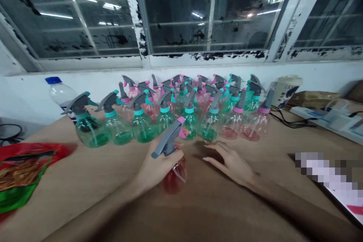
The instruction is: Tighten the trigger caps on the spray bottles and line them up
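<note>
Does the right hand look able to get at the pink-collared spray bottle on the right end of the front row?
Probably yes: the right hand seems to hold nothing, and no other bottle stands between it and that spray bottle; the held bottle sits aside, in the left hand.

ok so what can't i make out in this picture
All in the head view:
Held spray bottle: neck hidden by the left hand
Back bottles: lower parts mostly hidden by front bottles
Red bag: cut off by the left edge
Flat item: pixelated, cut off by the right edge
</note>
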`<state>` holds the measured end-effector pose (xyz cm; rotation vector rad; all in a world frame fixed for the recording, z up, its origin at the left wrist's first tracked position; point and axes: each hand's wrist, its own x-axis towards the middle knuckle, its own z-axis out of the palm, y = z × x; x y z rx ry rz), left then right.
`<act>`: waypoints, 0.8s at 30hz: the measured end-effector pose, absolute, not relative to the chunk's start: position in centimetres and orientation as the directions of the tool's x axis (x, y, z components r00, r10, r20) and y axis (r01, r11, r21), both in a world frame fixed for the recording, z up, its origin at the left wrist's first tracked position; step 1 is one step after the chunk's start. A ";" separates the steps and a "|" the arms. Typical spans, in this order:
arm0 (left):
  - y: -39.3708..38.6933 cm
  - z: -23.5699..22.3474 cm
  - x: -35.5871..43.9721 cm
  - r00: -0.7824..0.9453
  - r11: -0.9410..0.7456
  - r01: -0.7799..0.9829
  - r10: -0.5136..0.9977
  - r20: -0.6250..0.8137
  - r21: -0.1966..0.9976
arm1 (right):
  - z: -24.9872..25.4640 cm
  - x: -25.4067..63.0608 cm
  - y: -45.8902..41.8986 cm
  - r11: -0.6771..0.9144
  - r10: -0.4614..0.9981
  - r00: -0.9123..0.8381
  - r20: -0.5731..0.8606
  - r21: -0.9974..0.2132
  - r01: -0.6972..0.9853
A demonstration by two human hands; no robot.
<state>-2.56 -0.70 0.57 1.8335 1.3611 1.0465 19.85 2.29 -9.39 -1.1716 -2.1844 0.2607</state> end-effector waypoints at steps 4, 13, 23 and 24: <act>-0.5 0.2 -2.6 0.153 -0.269 0.518 0.963 0.222 0.812 | -10.3 20.1 2.4 0.568 0.814 -0.394 0.426 -0.440 0.696; -0.6 1.2 -2.4 0.203 -0.378 0.515 0.926 0.320 0.769 | -10.6 20.0 2.4 0.580 0.794 -0.421 0.438 -0.341 0.740; -0.4 0.9 -2.5 0.206 -0.420 0.586 0.904 0.373 0.693 | -10.6 20.2 2.5 0.609 0.773 -0.462 0.434 -0.308 0.731; -0.4 1.0 -2.5 0.203 -0.407 0.589 0.911 0.359 0.699 | -10.5 20.2 2.5 0.607 0.775 -0.458 0.436 -0.311 0.731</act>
